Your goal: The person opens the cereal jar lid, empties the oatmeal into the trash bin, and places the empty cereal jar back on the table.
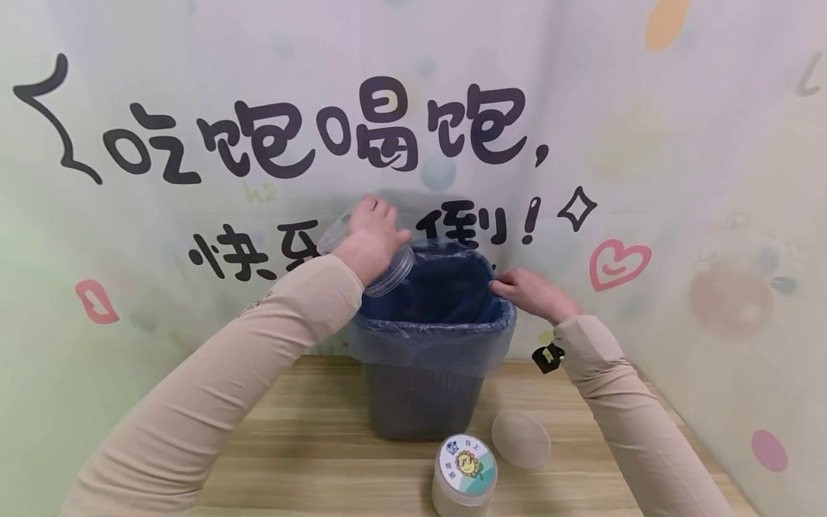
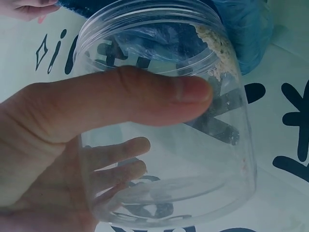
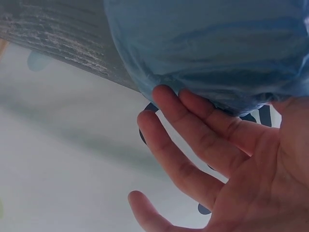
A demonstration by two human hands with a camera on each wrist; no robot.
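My left hand (image 1: 373, 240) grips a clear plastic jar (image 2: 207, 154), tipped with its open mouth over the trash can (image 1: 423, 402). Some beige crumbly residue (image 2: 223, 53) clings inside near the jar's mouth. A blue trash bag (image 1: 439, 346) lines the can and folds down over its rim. At the can's right side, my right hand (image 1: 533, 293) holds the bagged rim, thumb at the top edge. In the right wrist view, the fingers (image 3: 193, 130) of that hand lie along the outside of the bag. The bottom of the can's inside is hidden.
In front of the can stands a closed jar (image 1: 464, 495) with a sunflower label on top. A round translucent lid (image 1: 522, 439) lies beside it on the wooden table (image 1: 304, 459). Behind the can hangs a printed cloth (image 1: 413, 43).
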